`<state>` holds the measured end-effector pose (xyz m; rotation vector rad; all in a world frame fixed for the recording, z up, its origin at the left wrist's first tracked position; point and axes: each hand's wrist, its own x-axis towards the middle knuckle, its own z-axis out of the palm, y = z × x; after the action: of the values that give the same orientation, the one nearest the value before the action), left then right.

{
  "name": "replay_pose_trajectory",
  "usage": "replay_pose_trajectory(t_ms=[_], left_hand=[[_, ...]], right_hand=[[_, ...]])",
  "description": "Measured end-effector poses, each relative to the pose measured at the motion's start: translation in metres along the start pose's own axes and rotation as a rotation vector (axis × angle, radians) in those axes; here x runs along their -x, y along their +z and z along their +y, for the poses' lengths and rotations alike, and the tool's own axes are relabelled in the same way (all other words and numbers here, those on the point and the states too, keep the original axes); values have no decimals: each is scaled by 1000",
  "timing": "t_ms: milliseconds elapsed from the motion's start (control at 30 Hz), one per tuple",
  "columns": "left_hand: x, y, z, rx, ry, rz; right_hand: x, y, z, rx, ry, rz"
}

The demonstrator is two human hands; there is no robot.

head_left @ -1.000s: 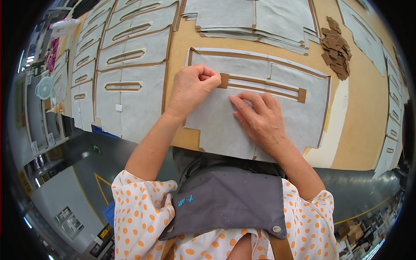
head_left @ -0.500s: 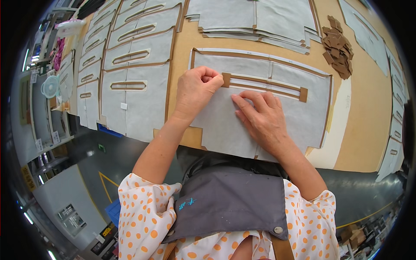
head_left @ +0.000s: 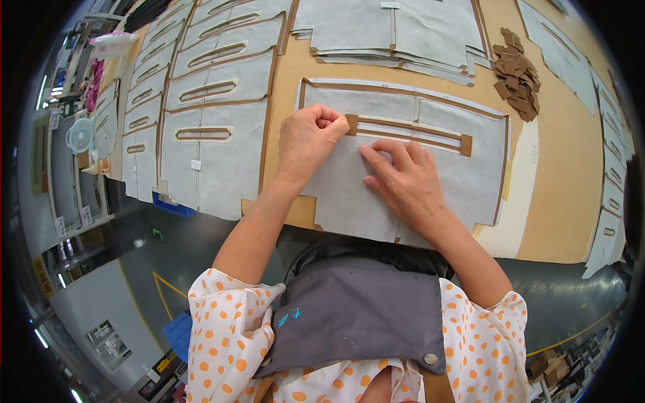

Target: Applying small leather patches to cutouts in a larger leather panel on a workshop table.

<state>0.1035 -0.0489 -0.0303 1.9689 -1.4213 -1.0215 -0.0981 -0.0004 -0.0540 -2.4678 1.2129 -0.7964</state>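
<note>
A grey sheet panel (head_left: 463,178) with brown edging lies flat before me on the table. Across its upper half runs a long slot framed by two brown strips (head_left: 410,131), with a small brown square patch (head_left: 352,125) at the left end and a brown patch (head_left: 465,145) at the right end. My left hand (head_left: 310,140) is closed in a pinch at the outer edge of the left patch; the exact grip is partly hidden by the fingers. Below the slot, my right hand (head_left: 405,183) rests on the panel with its fingers apart, holding nothing.
Rows of similar slotted grey panels (head_left: 232,151) overlap at the left. Behind the work lies a stack of grey panels (head_left: 430,33). A pile of loose brown patches (head_left: 517,75) sits at the back right, and more panels (head_left: 608,201) line the table's right edge.
The whole view has shifted slightly. My hands keep nearly the same places on the panel, the left at the left patch and the right below the slot.
</note>
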Motion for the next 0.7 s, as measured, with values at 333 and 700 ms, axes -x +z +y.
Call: replay_pose_trajectory(t_ms=[333, 700], left_hand=[[-2, 3, -3, 5, 25, 20], [-4, 5, -14, -39, 112, 58]], right_hand=[[-15, 10, -14, 154, -5, -109], [-13, 19, -7, 176, -16, -57]])
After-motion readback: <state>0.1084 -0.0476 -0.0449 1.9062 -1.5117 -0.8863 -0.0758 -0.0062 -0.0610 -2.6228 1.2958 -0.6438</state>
